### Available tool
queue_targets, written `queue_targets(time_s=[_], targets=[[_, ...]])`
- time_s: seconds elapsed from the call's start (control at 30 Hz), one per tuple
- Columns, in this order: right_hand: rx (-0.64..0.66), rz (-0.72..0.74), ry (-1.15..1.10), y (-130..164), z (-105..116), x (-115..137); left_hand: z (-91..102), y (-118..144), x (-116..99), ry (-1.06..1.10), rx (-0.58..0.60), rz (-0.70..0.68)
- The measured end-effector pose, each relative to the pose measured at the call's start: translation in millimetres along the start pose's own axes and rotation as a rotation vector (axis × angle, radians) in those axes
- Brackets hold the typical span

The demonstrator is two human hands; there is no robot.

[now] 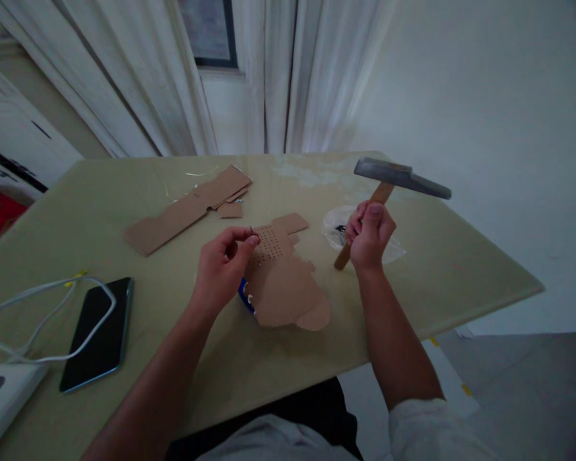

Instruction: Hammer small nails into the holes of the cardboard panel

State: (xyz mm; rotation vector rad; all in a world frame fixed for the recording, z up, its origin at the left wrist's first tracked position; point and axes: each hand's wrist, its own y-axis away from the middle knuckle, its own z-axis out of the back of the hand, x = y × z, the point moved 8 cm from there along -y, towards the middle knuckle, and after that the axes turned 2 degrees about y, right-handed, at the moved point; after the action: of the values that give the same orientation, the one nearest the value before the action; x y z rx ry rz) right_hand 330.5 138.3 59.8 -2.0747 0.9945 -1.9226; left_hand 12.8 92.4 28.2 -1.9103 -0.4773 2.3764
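My right hand [370,234] is wrapped round the wooden handle of a hammer [403,174], raised above the table with its long grey head uppermost. With thumb and forefinger pinched together, my left hand [225,262] holds a thin dark piece that looks like a nail [251,230]; most of it is hidden by the fingers. Those fingertips are at the left edge of a grid of small holes in a brown cardboard piece [288,288]. Something blue [244,296] with white bits along its edge shows under the cardboard's left side.
Cardboard strips [187,214] lie at the back left. Behind the hammer is a clear plastic bag [333,227] with small dark things inside. On the left of the table [317,358] are a phone [98,333], a white cable [33,357] and a white device [9,400].
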Motion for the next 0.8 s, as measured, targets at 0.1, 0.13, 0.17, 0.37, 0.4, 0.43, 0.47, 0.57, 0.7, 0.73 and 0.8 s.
queue_targets(time_s=[0.1,0.13,0.17,0.37,0.4,0.43,0.47,0.57,0.7,0.73,0.8], targets=[[-0.01,0.01,-0.017,-1,2,1,1.5,9,3,0.006,-0.058,-0.038],[-0.013,0.012,-0.024,-2,2,1,2.7,12,5,0.006,-0.067,-0.043],[-0.013,0.012,-0.032,-2,2,1,4.1,14,6,0.006,-0.072,-0.043],[-0.012,-0.018,-0.064,-4,5,-2,4.8,15,2,-0.144,0.005,-0.096],[-0.011,-0.019,-0.065,-4,5,-2,3.7,15,0,-0.183,0.02,-0.124],[-0.009,-0.018,-0.064,-4,5,-2,2.9,16,-2,-0.212,0.029,-0.148],[-0.006,-0.017,-0.06,-4,4,-2,2.6,16,-3,-0.231,0.032,-0.162],[0.005,-0.008,-0.048,-4,3,0,1.8,17,-1,-0.253,0.038,-0.171],[0.005,0.005,-0.055,-4,2,2,0.3,19,0,-0.274,0.042,-0.185],[0.005,0.006,-0.056,-4,2,2,-0.1,19,0,-0.275,0.043,-0.191],[0.007,0.002,-0.06,-4,1,2,-1.0,19,-1,-0.271,0.048,-0.2]])
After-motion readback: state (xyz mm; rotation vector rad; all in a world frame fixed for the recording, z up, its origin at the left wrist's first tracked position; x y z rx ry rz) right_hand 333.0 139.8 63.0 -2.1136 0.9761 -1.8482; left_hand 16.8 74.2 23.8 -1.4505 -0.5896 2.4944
